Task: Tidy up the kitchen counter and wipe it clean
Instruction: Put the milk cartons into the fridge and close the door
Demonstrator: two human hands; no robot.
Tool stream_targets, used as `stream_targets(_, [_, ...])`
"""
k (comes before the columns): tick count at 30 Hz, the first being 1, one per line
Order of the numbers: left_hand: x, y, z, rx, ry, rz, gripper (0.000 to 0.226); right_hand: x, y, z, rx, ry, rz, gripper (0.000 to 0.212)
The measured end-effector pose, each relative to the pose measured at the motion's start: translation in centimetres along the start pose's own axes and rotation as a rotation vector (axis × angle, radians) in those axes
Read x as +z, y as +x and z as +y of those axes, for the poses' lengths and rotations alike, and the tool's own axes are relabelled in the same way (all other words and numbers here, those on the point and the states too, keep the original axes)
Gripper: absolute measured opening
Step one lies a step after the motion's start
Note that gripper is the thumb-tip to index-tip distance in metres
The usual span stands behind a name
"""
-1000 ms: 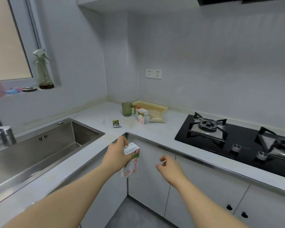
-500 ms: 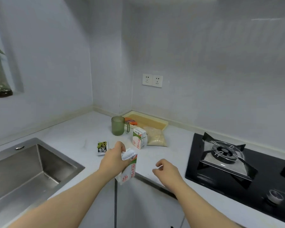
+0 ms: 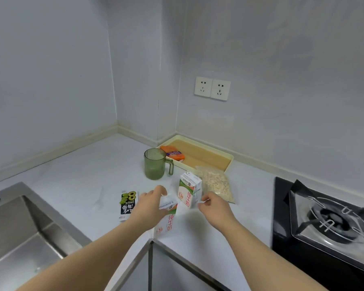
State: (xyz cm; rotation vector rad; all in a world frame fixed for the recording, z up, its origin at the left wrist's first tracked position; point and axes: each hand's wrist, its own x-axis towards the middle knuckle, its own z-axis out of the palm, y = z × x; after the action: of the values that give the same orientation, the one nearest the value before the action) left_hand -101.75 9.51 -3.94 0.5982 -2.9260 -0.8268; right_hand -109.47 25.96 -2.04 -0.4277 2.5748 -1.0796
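Observation:
My left hand (image 3: 149,206) grips the top of a white, green and red milk carton (image 3: 166,222), which hangs tilted over the counter's inner corner. A second, matching milk carton (image 3: 188,191) stands upright on the pale counter (image 3: 78,175) just beyond it. The loosely curled fingers of my right hand (image 3: 214,208) reach the lower right edge of that standing carton without closing round it. A flat black and green sachet (image 3: 127,203) lies left of my left hand.
A green handled cup (image 3: 155,164) stands behind the cartons. A clear bag of oats (image 3: 216,183) lies before a cream tray (image 3: 229,162) holding an orange packet (image 3: 173,154). The steel sink (image 3: 19,238) is at left, the black gas hob (image 3: 328,221) at right.
I have come closer to the corner. My left hand has carried its carton up over the counter edge, and my right hand has reached forward to the standing carton.

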Motion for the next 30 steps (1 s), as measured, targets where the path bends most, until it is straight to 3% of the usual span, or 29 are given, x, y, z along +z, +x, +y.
stream_targets(3, [-1.0,1.3,-0.1,0.048,0.190,-0.107,0.060,0.8,2.6,-0.7,-0.043,-0.038,0.043,0.021])
stream_targets(6, [-1.2,2.3,0.0,0.072,0.315,-0.175,0.058,1.3,5.1,-1.4,-0.077,-0.169,0.114,0.035])
stream_targets(11, [0.0,2.2,0.1,0.052,0.362,-0.228,0.060,2.5,7.6,-2.6,-0.091,-0.421,0.027,0.046])
stream_targets(20, [0.3,1.8,0.0,0.042,0.267,-0.170,0.061,2.8,8.7,-2.6,-0.109,-0.280,0.029,0.040])
stream_targets(30, [0.4,1.7,0.2,0.055,0.237,-0.133,0.058,0.7,5.9,-1.0,-0.169,-0.236,-0.142,0.033])
